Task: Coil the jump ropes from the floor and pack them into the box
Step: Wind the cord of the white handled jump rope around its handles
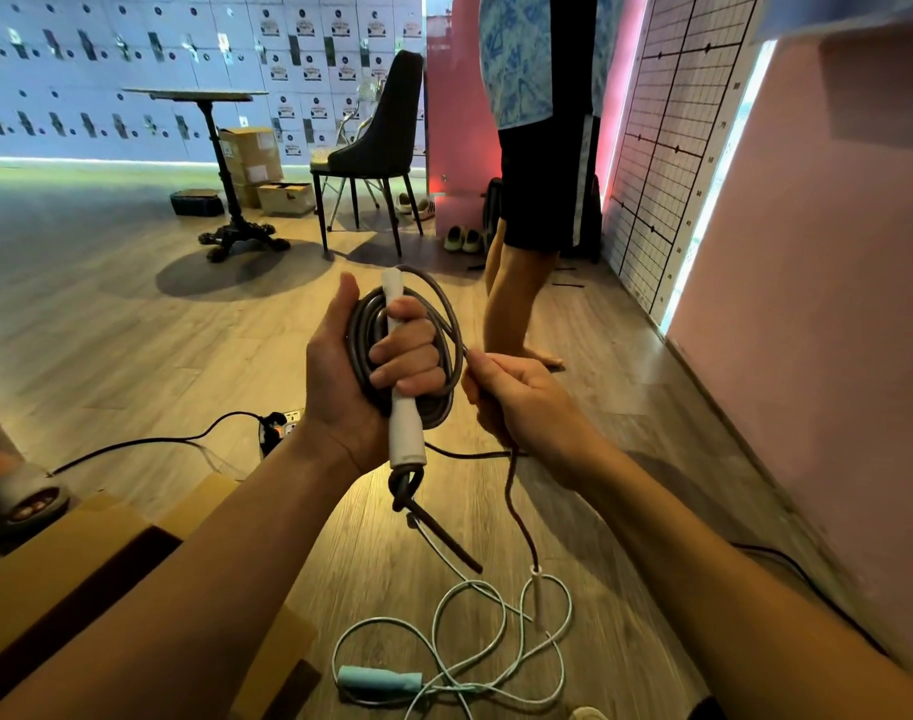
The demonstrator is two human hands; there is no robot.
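Grey rope (446, 324) coiled; teal rope (496, 621) loose.

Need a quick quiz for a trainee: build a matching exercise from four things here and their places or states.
Things: 1 grey rope; 2 pale blue rope; 3 cardboard box; 4 right hand.
States: A loose on the floor; B coiled in the left hand; C flaps open, lower left; D pinching a strand.
Pairs: 1-B; 2-A; 3-C; 4-D.

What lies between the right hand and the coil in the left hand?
Head view: only a short strand of the grey jump rope, running from the coil to the right hand.
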